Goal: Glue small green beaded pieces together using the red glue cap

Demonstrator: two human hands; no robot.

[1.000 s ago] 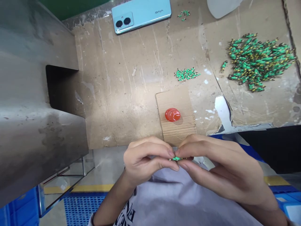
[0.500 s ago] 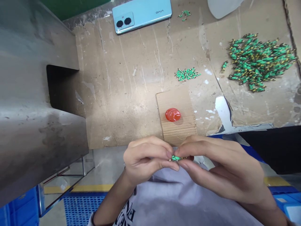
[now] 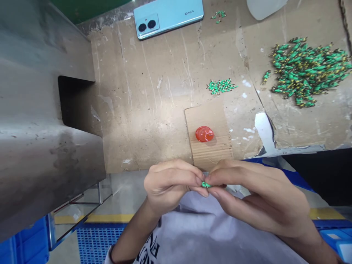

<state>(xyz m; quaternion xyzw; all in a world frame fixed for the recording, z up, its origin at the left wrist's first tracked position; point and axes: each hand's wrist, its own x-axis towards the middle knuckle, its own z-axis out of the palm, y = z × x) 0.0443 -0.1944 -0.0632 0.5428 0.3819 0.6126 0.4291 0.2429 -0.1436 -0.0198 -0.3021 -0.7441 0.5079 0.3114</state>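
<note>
Green, lumpy little piece (image 3: 205, 184) pinched in fingertips of left hand (image 3: 167, 187) and right hand (image 3: 264, 194), tips nearly meeting, by the desk (image 3: 148, 128) edge. Glossy red rounded object (image 3: 204, 134) on ribbed cardboard (image 3: 211, 152); knobbly green-yellow heap (image 3: 308, 71) at right.

Small green piece (image 3: 205, 184), partly hidden, pinched between left hand (image 3: 167, 187) and right hand (image 3: 277, 201).

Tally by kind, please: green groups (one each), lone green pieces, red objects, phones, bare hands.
Groups of small green pieces: 3 (large right heap, middle cluster, sparse top cluster)
Small green piece lying alone: 1
Glossy red round object: 1
Light-blue rectangular phone: 1
Bare left hand and bare right hand: 2
Total: 8
Held green material: too covered to count, left out.
</note>
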